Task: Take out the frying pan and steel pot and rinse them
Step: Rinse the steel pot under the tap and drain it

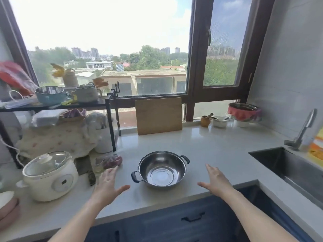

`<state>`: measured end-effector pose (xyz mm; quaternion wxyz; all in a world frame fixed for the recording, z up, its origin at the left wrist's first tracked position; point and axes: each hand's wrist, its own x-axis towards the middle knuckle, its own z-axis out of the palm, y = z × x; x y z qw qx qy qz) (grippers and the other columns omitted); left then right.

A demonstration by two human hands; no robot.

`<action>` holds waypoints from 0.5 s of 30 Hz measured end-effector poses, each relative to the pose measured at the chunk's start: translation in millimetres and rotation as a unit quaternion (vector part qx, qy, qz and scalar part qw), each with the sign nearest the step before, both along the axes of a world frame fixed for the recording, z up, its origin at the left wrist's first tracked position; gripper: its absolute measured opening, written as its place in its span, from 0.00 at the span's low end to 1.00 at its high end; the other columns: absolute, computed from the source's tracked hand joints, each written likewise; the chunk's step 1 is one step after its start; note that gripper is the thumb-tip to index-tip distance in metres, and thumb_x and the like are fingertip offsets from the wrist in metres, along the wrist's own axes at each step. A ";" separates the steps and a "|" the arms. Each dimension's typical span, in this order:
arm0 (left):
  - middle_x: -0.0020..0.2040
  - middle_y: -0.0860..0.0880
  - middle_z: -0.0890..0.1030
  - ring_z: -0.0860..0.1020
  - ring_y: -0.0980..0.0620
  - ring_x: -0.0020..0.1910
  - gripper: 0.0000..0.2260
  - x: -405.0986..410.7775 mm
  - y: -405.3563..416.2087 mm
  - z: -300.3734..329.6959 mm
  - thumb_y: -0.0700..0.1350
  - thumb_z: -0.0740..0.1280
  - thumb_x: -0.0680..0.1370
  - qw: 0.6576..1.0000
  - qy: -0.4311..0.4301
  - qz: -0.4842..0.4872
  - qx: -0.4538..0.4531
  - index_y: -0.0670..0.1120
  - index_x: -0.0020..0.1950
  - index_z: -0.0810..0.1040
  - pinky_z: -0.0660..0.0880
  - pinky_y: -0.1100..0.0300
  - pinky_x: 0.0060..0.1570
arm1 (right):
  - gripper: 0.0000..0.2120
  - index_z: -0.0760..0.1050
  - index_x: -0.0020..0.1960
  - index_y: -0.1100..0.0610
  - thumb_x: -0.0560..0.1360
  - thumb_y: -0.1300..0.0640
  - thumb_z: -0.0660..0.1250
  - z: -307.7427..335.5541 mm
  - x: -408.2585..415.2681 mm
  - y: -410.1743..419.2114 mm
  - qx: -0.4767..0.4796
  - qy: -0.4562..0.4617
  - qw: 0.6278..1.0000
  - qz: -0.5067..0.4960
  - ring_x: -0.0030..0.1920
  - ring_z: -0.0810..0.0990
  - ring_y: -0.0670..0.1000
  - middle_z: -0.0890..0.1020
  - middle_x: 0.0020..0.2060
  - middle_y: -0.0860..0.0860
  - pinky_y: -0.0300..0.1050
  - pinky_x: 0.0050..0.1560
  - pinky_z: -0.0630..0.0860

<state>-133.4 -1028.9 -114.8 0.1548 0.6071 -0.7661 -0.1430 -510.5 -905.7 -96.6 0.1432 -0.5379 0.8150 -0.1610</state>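
The steel pot (162, 170) sits upright and empty on the counter (218, 147), left of the sink (286, 165), with your left hand (108, 184) and right hand (216, 180) flanking it, fingers spread, touching nothing. Close each hand on its nearer black handle, lift level, and carry it right to the sink; no frying pan shows.

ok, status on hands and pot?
Left hand and right hand open, flanking steel pot, not touching. Pot empty, upright on counter. No frying pan visible.
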 end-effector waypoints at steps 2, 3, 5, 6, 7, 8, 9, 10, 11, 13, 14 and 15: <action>0.78 0.49 0.54 0.51 0.48 0.77 0.44 -20.0 -17.5 -5.2 0.68 0.65 0.72 1.000 -0.006 -0.001 0.007 0.51 0.79 0.49 0.55 0.49 0.74 | 0.43 0.49 0.79 0.55 0.74 0.42 0.69 -1.3 -20.3 -27.7 0.007 0.011 1.000 0.016 0.74 0.61 0.54 0.61 0.75 0.54 0.48 0.72 0.61; 0.78 0.49 0.54 0.51 0.48 0.77 0.44 -28.0 -24.3 -9.3 0.68 0.65 0.72 1.000 -0.009 -0.004 0.014 0.51 0.79 0.49 0.55 0.50 0.74 | 0.43 0.49 0.79 0.55 0.74 0.42 0.69 -2.8 -27.9 -40.3 0.012 0.013 1.000 0.022 0.74 0.61 0.54 0.61 0.75 0.54 0.48 0.72 0.61; 0.78 0.49 0.53 0.50 0.48 0.77 0.44 -41.4 -38.1 -20.2 0.67 0.65 0.72 0.999 -0.012 -0.010 0.034 0.51 0.79 0.49 0.54 0.51 0.74 | 0.44 0.49 0.79 0.54 0.74 0.42 0.69 -7.4 -39.9 -65.0 0.027 0.006 0.999 0.036 0.74 0.61 0.53 0.60 0.75 0.54 0.48 0.72 0.62; 0.78 0.50 0.52 0.49 0.49 0.77 0.44 -46.9 -45.7 -25.3 0.67 0.65 0.72 0.999 -0.013 -0.012 0.044 0.51 0.79 0.48 0.54 0.51 0.74 | 0.44 0.49 0.79 0.54 0.73 0.42 0.70 -10.4 -44.8 -77.2 0.036 0.004 0.998 0.044 0.74 0.61 0.53 0.60 0.75 0.54 0.47 0.72 0.61; 0.78 0.50 0.52 0.49 0.49 0.77 0.44 -51.8 -54.2 -30.2 0.67 0.65 0.72 0.998 -0.014 -0.014 0.054 0.52 0.79 0.48 0.54 0.51 0.74 | 0.45 0.48 0.79 0.54 0.73 0.41 0.70 -14.3 -49.5 -89.7 0.047 0.004 0.997 0.054 0.74 0.60 0.53 0.59 0.75 0.54 0.47 0.72 0.61; 0.78 0.50 0.52 0.48 0.48 0.77 0.44 -56.2 -63.2 -35.4 0.67 0.65 0.72 0.998 -0.016 -0.016 0.063 0.52 0.79 0.48 0.54 0.50 0.75 | 0.46 0.48 0.79 0.54 0.73 0.41 0.70 -19.0 -54.2 -102.5 0.057 0.004 0.996 0.064 0.75 0.60 0.53 0.59 0.76 0.54 0.47 0.72 0.60; 0.78 0.50 0.51 0.48 0.48 0.77 0.44 -60.4 -72.6 -41.0 0.67 0.65 0.72 0.997 -0.021 -0.017 0.073 0.52 0.79 0.48 0.54 0.50 0.75 | 0.47 0.48 0.79 0.54 0.72 0.40 0.70 -24.0 -58.7 -115.1 0.069 0.005 0.995 0.075 0.75 0.59 0.53 0.58 0.76 0.54 0.47 0.73 0.59; 0.78 0.50 0.51 0.48 0.48 0.77 0.44 -64.6 -81.5 -45.8 0.68 0.65 0.72 0.996 -0.027 -0.018 0.082 0.52 0.79 0.48 0.53 0.51 0.75 | 0.47 0.47 0.79 0.53 0.72 0.40 0.71 -28.5 -62.5 -127.6 0.080 0.007 0.993 0.088 0.75 0.58 0.52 0.57 0.76 0.53 0.46 0.73 0.59; 0.78 0.50 0.51 0.48 0.48 0.77 0.45 -68.2 -90.6 -51.0 0.68 0.66 0.71 0.995 -0.034 -0.018 0.089 0.52 0.79 0.48 0.53 0.51 0.75 | 0.47 0.47 0.79 0.52 0.71 0.40 0.71 -33.6 -66.6 -140.1 0.091 0.010 0.991 0.103 0.75 0.58 0.52 0.57 0.76 0.52 0.46 0.73 0.59; 0.78 0.51 0.52 0.49 0.49 0.77 0.47 -74.1 -107.6 -61.1 0.70 0.66 0.69 0.993 -0.041 -0.025 0.106 0.53 0.79 0.48 0.54 0.52 0.74 | 0.47 0.49 0.78 0.50 0.70 0.42 0.73 -41.5 -73.3 -163.9 0.112 0.014 0.984 0.139 0.74 0.59 0.52 0.59 0.75 0.51 0.45 0.72 0.61; 0.77 0.52 0.53 0.50 0.49 0.77 0.51 -76.2 -116.0 -65.7 0.74 0.65 0.65 0.992 -0.042 -0.032 0.115 0.53 0.79 0.48 0.54 0.52 0.73 | 0.47 0.50 0.78 0.48 0.68 0.44 0.75 -45.3 -76.5 -175.4 0.119 0.014 0.980 0.159 0.73 0.61 0.51 0.60 0.73 0.50 0.44 0.70 0.62; 0.77 0.52 0.54 0.51 0.50 0.76 0.55 -77.4 -124.6 -70.9 0.77 0.63 0.60 0.990 -0.045 -0.040 0.127 0.53 0.79 0.48 0.55 0.53 0.73 | 0.48 0.50 0.77 0.47 0.67 0.45 0.76 -49.9 -80.3 -187.3 0.125 0.013 0.976 0.177 0.72 0.62 0.50 0.61 0.72 0.50 0.42 0.69 0.63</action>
